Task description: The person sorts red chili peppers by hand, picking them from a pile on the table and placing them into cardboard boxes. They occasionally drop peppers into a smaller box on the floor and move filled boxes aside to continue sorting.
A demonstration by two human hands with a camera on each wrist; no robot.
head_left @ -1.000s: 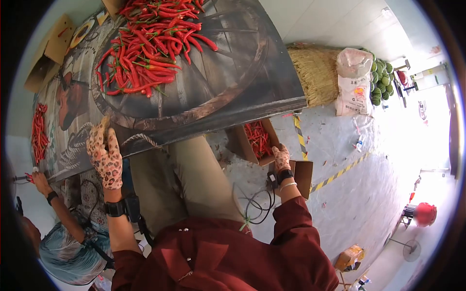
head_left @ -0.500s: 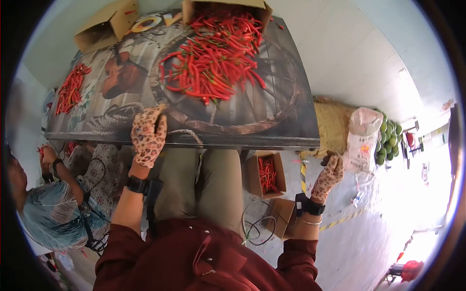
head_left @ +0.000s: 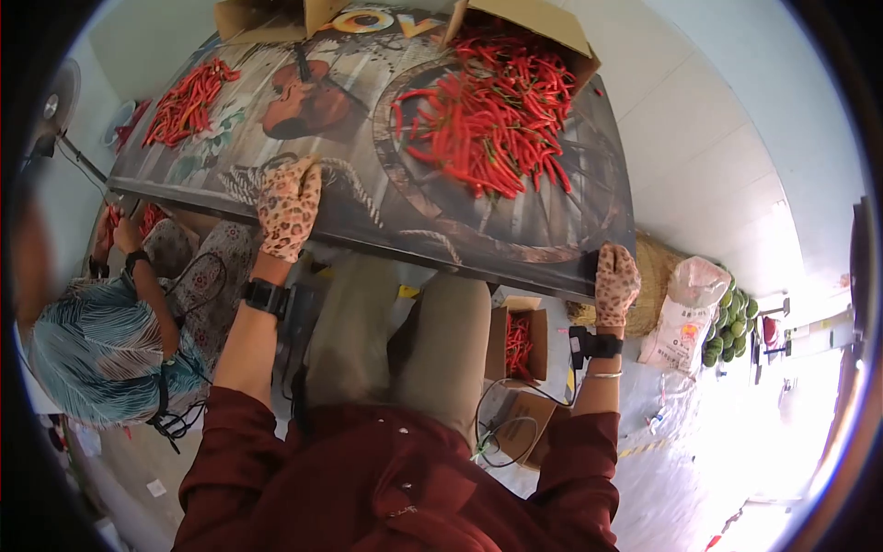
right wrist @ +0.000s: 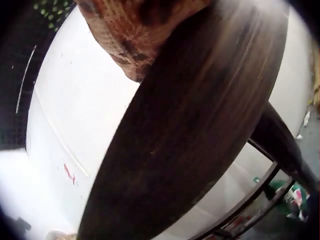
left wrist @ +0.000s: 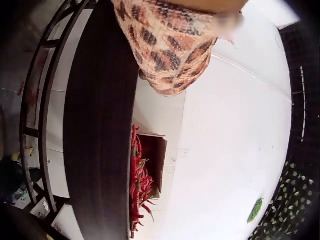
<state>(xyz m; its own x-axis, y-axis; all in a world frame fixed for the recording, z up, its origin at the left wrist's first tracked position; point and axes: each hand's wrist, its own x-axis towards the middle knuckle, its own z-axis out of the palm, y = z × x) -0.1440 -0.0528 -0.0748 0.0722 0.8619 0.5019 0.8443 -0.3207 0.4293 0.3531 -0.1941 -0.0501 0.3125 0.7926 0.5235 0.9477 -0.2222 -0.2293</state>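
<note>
Along the near table edge, the left hand [head_left: 290, 210], in a leopard-print glove, is being rested with its fingers toward the printed top. How far the fingers are being bent cannot be told, since the tips are being hidden; no chilli is being shown in it. The right hand [head_left: 616, 285], gloved alike, is being set at the table's right front corner. Whether the edge is being gripped or merely pressed cannot be made out, and no chilli is being shown there either.

Beyond the hands, on the table [head_left: 589, 207], the main heap of red chillies [head_left: 501, 124] is being kept well apart from the left hand, its back part being covered by the tipped cardboard box [head_left: 552, 26]. A smaller heap [head_left: 189, 101] is being left at the far left, short of a second carton [head_left: 262, 20].

Below, more chillies are being held in a floor box [head_left: 498, 345]. At the left, something red is being handled by another person [head_left: 110, 350].

By judgement, a sorting job is being paused or begun, with the body being steadied at the table. For the next move, a hand is probably being needed at the heap's near edge, where single chillies could be lifted out without the rest being dragged along.
</note>
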